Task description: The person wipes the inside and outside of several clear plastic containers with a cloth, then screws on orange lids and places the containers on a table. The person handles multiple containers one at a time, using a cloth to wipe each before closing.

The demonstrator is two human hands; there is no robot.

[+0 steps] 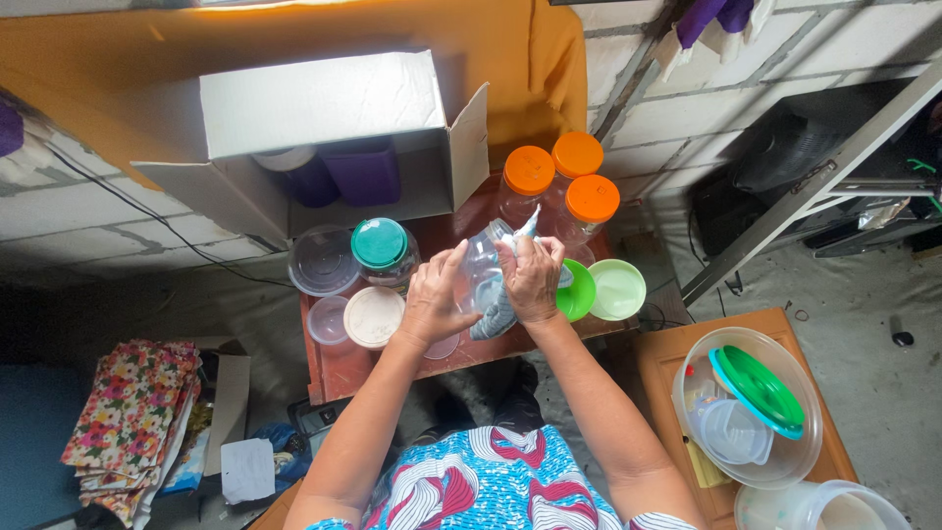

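Clear plastic jar (481, 265): light, stiff, likely slick; best held round its body. Left hand (432, 299) clamps it; right hand (532, 278) grips grey cloth (496, 314).

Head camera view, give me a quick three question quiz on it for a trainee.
1. True or false: the left hand grips the clear jar.
2. What does the right hand press against that jar?
3. How many orange-lidded jars stand behind the hands: A two, B three, C five?

Key: 1 true. 2 a grey cloth. 3 B.
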